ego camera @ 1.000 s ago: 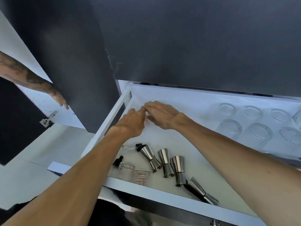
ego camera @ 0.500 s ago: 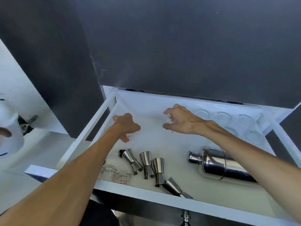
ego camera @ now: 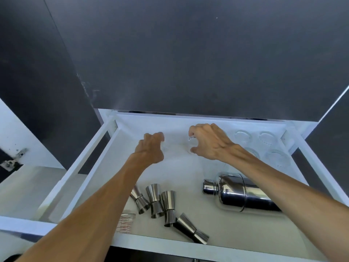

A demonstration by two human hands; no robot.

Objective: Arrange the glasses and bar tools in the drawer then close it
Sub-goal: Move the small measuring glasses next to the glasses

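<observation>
The white drawer stands pulled out under a dark cabinet front. My right hand hovers over its back middle, fingers curled around a small clear glass with faint red marks. My left hand is a little to the left, fisted, with the faint rim of another small clear glass at its fingers. Several steel jiggers lie on their sides at the drawer's front. A steel cocktail shaker lies on its side under my right forearm. Clear glasses stand upside down at the back right.
A measuring glass with red markings sits at the front left beside my left forearm. To the left, an open cabinet door with a metal hinge stands over a white shelf. The drawer's front rail runs along the bottom.
My hands have moved apart, the right one carrying a small glass rightwards. My view has swung right, so the shaker shows. The other person's arm at the left is out of view.
</observation>
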